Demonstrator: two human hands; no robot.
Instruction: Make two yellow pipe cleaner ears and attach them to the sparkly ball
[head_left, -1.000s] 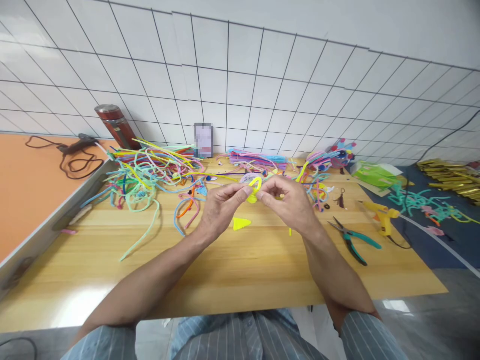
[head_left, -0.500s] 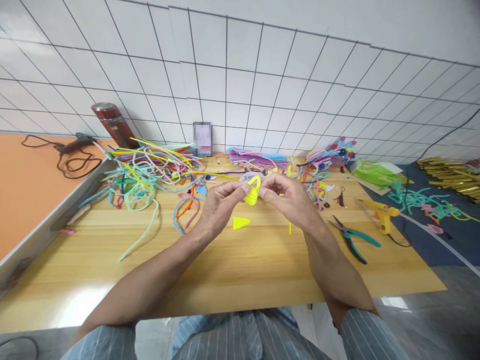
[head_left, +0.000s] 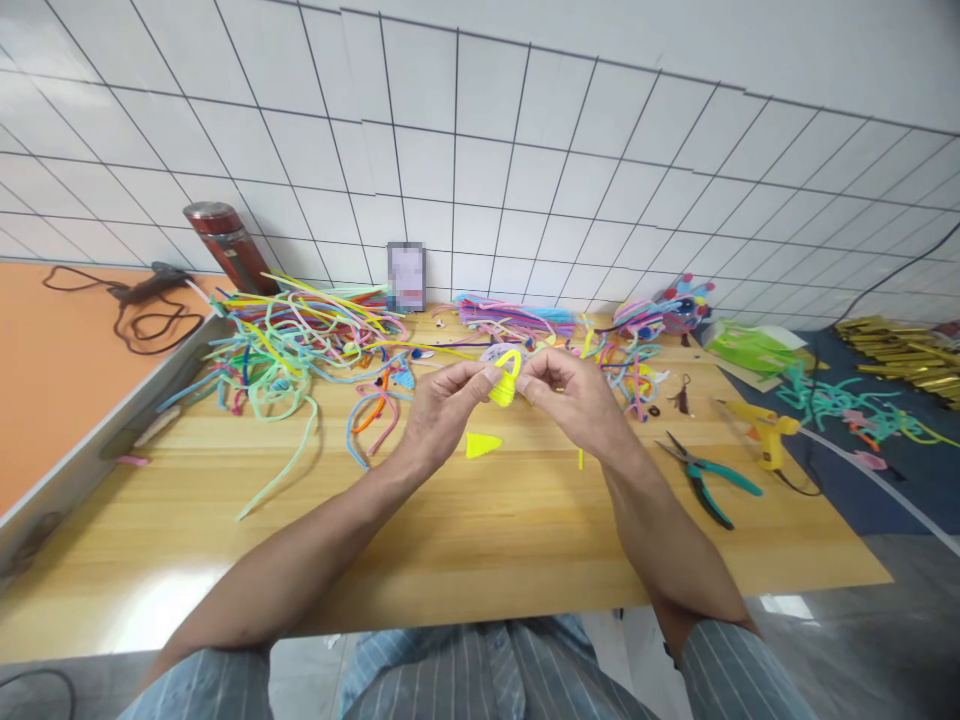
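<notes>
Head view. A: What is being held?
B: Your left hand (head_left: pixel 442 415) is pinching the yellow piece (head_left: pixel 502 393) above the desk (head_left: pixel 465 540). Your right hand (head_left: pixel 574 400) is sitting narrow at its right edge; I cannot tell whether it is gripping.
A: Risk?
B: If your left pinch is slackening, the windings could be slipping or spreading.
A: Change from one second ago?
B: The ribbed face is showing more; the yellow triangle (head_left: pixel 482 445) is lying as before, below it.
</notes>
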